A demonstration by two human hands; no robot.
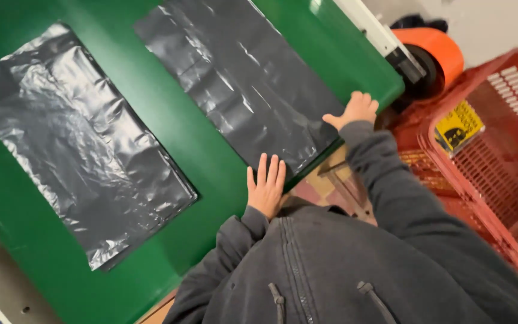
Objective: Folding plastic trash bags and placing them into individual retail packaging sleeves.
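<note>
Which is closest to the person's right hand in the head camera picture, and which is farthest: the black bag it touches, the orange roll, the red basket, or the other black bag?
From the right hand:
1. Flat black bag, under its fingers.
2. Orange roll, just past the table's corner.
3. Red basket, beside the table, a little farther.
4. Crumpled black bag, farthest, across the green table.

- Under our left hand's fingers (266, 187) lies a black bag (244, 78) of thin plastic, shiny and a bit wrinkled.
- Our right hand (355, 110) presses the same bag at its far corner.
- Beyond our fingers, the second black bag (76, 144) is shiny and crinkly.
- The green table (205, 144) looks smooth and matt.
- Our sleeves (391, 180) are soft grey cloth.
- The red crate (499, 150) is hard plastic mesh.
</note>
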